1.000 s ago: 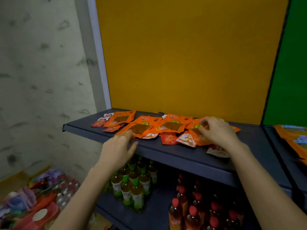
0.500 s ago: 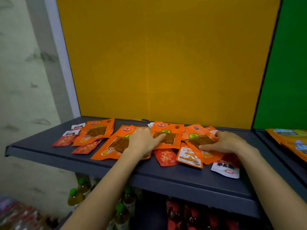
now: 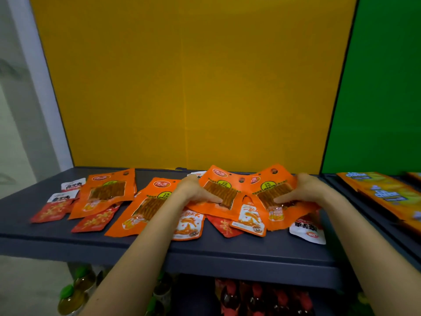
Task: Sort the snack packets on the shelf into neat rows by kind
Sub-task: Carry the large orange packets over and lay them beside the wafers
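The left hand [image 3: 196,192] is moving off the front edge of the shelf [image 3: 227,254] and gripping the 9 o'clock edge of the middle orange packet [image 3: 224,185]. The right hand [image 3: 304,190] is sliding to the 3 o'clock edge of the right orange packet [image 3: 272,185]. Both packets are lifting toward 12 o'clock.

The shelf [image 3: 227,252] bears four large orange packets [image 3: 109,192], three small red packets [image 3: 49,212], two small fish-printed packets [image 3: 188,224] and four small white packets [image 3: 307,232], one far back, mostly hidden.
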A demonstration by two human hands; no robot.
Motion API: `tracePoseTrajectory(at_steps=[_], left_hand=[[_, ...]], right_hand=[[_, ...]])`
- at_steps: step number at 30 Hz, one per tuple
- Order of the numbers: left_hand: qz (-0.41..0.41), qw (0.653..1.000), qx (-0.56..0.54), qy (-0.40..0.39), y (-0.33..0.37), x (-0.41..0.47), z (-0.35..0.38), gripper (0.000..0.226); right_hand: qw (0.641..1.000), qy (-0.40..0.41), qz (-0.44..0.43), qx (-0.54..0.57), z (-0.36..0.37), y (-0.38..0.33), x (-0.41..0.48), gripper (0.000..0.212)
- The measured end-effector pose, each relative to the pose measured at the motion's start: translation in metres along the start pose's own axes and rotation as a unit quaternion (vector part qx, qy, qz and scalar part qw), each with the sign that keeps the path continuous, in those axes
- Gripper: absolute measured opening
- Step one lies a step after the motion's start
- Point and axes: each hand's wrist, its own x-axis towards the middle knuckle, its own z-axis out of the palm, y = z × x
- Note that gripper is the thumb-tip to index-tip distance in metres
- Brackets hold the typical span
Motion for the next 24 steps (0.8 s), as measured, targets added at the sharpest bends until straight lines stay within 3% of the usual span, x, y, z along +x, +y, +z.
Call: tracePoseTrajectory(at_steps=[2,6,10,13,18,24], left_hand=[[0.008,0.999,-0.051,-0.001,-0.003,0.001,0.0,0.083],[0.042,0.982,-0.183,0.017,-0.007,-0.001,-0.003,0.066],[0.113,0.945,-0.302,0.062,-0.005,-0.007,-0.008,0.043],[0.155,0.912,-0.373,0.071,0.004,-0.013,-0.008,0.019],[0.186,0.874,-0.449,-0.004,0.042,-0.041,0.011,0.021],[0.21,0.854,-0.467,-0.092,0.107,-0.085,0.063,0.019]], right_hand=[[0.999,0.006,-0.004,0.039,-0.003,-0.001,-0.005,0.034],[0.993,0.045,0.0,0.112,-0.008,-0.001,-0.015,0.03],[0.979,0.147,0.017,0.143,-0.019,0.01,-0.025,0.054],[0.954,0.197,0.015,0.224,-0.031,0.027,-0.044,0.057],[0.896,0.229,0.004,0.379,-0.051,0.071,-0.091,0.044],[0.855,0.274,0.021,0.439,-0.091,0.153,-0.144,0.01]])
